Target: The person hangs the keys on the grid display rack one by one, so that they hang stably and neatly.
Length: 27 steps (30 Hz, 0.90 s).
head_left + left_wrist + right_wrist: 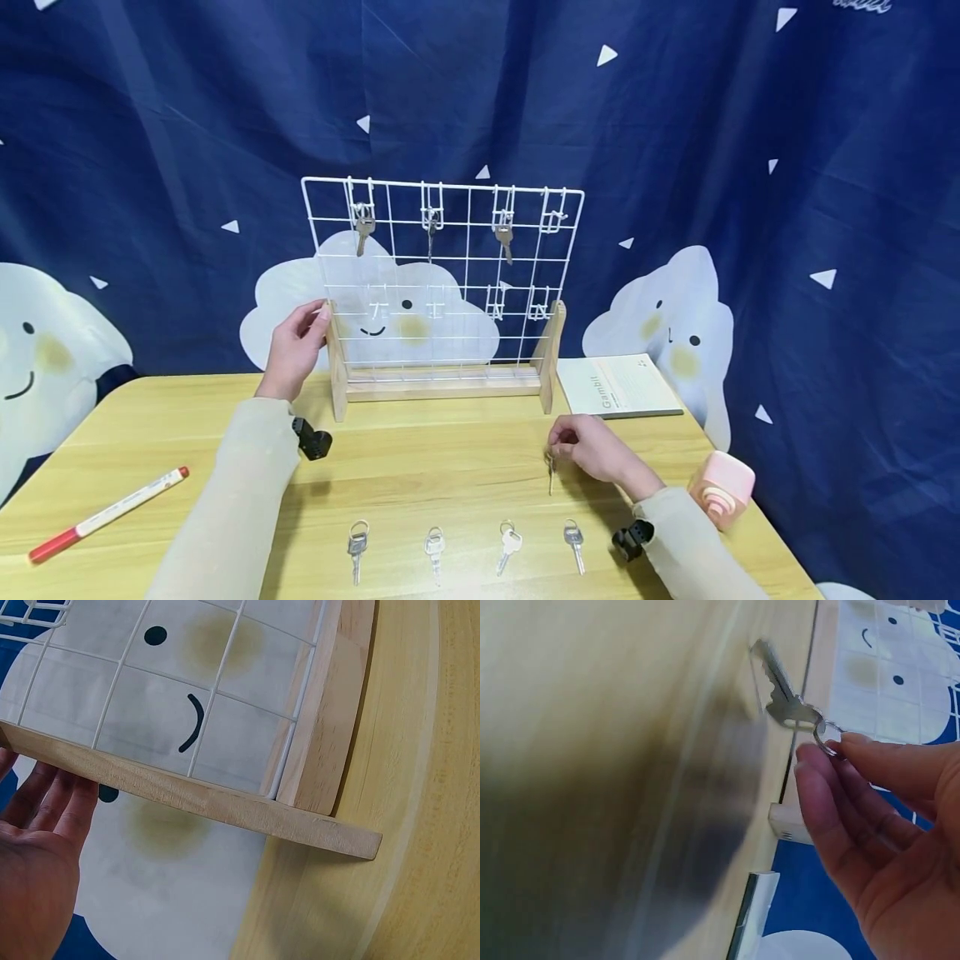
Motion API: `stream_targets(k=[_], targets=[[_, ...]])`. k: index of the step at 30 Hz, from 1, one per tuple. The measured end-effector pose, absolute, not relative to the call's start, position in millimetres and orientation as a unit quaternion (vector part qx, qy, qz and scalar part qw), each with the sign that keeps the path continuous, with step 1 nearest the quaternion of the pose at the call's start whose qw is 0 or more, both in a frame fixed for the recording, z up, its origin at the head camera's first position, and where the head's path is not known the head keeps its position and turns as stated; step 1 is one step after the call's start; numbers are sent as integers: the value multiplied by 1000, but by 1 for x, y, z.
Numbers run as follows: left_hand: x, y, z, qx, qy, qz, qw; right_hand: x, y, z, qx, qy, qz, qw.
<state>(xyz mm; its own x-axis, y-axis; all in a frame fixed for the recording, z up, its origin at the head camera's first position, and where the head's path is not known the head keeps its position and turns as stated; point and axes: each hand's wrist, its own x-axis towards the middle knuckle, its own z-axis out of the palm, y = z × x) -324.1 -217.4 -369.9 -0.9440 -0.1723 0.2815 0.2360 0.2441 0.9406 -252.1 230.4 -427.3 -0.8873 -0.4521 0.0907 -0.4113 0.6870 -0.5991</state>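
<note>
Blue cloud-print curtain behind; light wood bench [450, 467] in front w/ a white wire rack [442, 279] standing upright in a wooden base near the back edge.

Left hand [294, 348] rests on the rack's left wooden post [335, 362], fingers [52, 802] straight & close together along the wood, nothing pinched. Looks like a bracing hold, so the light rack won't slide or tip while the other hand works at it.

Right hand [592, 447] hovers low over the bench, front-right of the rack. Thumb & fingers [832, 787] pinch the ring of a key [551, 475]; the blade hangs free, tip at or just above the wood (can't tell which). Holding by the ring leaves the loop free for a hook.

3 keys hang from hooks on the top row: left [363, 229], mid [431, 229], right [505, 235]. 4th top hook [553, 218] is bare, as are the small hooks lower down.

4 more keys lie in a neat row near the front edge, apart from each other, blades toward the person: [357, 548], [434, 550], [509, 546], [573, 542]. Spacing makes each easy to pick singly.

Elsewhere: red-capped marker [108, 514] far left, booklet [618, 385] flat beside the rack's right foot, small pink box [722, 487] at the right edge. Black wrist cams on both sleeves
</note>
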Motion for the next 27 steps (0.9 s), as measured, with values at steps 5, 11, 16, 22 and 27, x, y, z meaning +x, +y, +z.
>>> stream_targets(k=[5,11,16,22,27], targets=[[-324,-217,-370,-21,-770,-615,165,-249,231,-419,-231,909,-345,41],[-327,-217,-371,-24,-770,-615,167,-246,227,-401,-226,898,-377,22],[-327,-218,-370,-24,-771,-613,168,-246,221,-379,-226,886,-406,-14],[-325,-218,-369,-23,-770,-616,165,-251,213,-354,-229,879,-411,-75],[-324,-218,-368,-20,-769,-619,158,-257,210,-337,-231,879,-406,-98]])
